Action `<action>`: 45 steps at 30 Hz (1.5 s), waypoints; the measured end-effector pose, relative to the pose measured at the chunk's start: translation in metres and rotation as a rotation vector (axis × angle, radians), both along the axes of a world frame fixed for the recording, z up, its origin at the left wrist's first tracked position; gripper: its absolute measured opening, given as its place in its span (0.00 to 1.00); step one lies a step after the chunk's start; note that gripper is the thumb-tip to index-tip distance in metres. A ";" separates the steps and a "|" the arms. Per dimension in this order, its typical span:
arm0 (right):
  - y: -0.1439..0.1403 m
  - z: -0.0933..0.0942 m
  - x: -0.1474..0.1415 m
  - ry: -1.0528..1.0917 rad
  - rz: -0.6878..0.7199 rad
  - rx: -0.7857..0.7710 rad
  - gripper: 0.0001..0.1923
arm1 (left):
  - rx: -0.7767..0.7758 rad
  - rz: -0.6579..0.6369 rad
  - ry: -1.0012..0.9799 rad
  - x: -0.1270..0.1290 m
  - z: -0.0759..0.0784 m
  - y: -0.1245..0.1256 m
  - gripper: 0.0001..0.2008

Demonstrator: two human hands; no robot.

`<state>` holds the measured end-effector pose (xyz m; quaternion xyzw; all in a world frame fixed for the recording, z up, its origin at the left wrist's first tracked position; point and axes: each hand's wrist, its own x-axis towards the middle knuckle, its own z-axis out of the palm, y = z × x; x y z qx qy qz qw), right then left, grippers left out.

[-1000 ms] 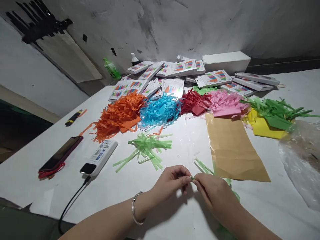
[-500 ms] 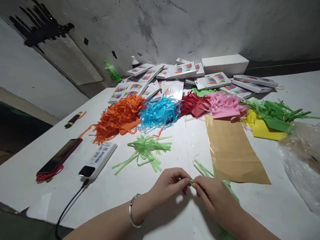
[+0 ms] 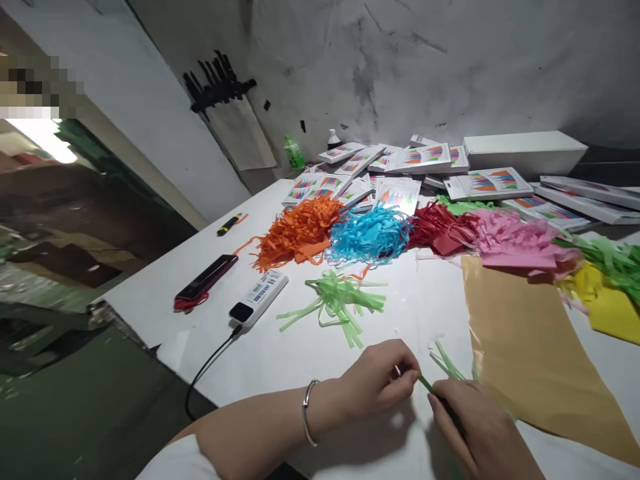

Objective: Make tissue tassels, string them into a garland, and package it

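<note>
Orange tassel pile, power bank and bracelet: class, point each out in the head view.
orange tassel pile (image 3: pixel 300 233), head view, middle of heap
power bank (image 3: pixel 260 297), head view, labelled top face
bracelet (image 3: pixel 309 413), head view, band on left wrist

Two bare forearms and hands over the white table (image 3: pixel 210 333). Thin silver bangle (image 3: pixel 309 421) around the wrist of the left hand (image 3: pixel 381 381), toward the table's near edge. White short sleeve (image 3: pixel 180 467) above that elbow. Nothing worn on the right hand (image 3: pixel 480 433).
</note>
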<state>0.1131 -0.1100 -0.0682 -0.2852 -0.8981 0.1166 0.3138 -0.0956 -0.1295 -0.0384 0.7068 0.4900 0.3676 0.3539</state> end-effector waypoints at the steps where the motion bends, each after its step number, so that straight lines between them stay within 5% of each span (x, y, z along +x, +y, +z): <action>1: 0.001 -0.002 0.001 -0.009 0.018 -0.022 0.11 | -0.038 -0.019 -0.032 0.000 0.002 -0.001 0.06; 5: 0.003 -0.006 0.000 -0.004 0.077 -0.046 0.09 | -0.107 -0.086 -0.070 0.002 0.004 -0.003 0.07; 9: 0.007 -0.001 -0.003 0.045 0.021 -0.043 0.08 | -0.059 -0.016 -0.041 -0.007 0.007 0.008 0.09; 14: 0.012 0.020 0.002 0.125 -0.145 0.085 0.21 | 0.131 0.335 -0.003 -0.067 0.031 0.033 0.12; 18: 0.008 0.030 0.009 0.128 -0.139 0.106 0.21 | 0.436 0.694 0.435 -0.135 0.064 0.051 0.16; 21: 0.009 0.025 0.022 0.015 -0.075 0.145 0.16 | 0.679 0.811 0.687 -0.143 0.080 0.063 0.21; 23: 0.015 0.021 0.036 -0.108 -0.022 0.185 0.09 | 0.712 0.632 0.676 -0.115 0.081 0.073 0.20; 25: 0.025 0.019 0.053 -0.202 -0.004 0.210 0.05 | 0.672 0.307 0.612 -0.065 0.075 0.086 0.17; 28: 0.043 0.017 0.075 -0.181 -0.056 0.292 0.09 | 0.590 -0.169 0.548 0.032 0.060 0.118 0.13; 31: 0.053 0.013 0.088 -0.078 -0.064 0.360 0.12 | 0.557 -0.444 0.631 0.132 0.042 0.163 0.13; 34: 0.055 0.009 0.093 -0.054 -0.073 0.324 0.10 | 0.574 -0.511 0.777 0.213 0.024 0.212 0.15; 37: 0.055 0.007 0.094 -0.070 -0.114 0.290 0.11 | 0.584 -0.561 0.872 0.264 0.006 0.250 0.12; 41: 0.059 0.009 0.096 -0.069 -0.109 0.286 0.12 | 0.600 -0.635 0.971 0.288 0.000 0.273 0.07; 45: 0.073 0.014 0.107 0.116 -0.210 0.166 0.11 | 0.626 -0.600 0.955 0.289 0.028 0.290 0.07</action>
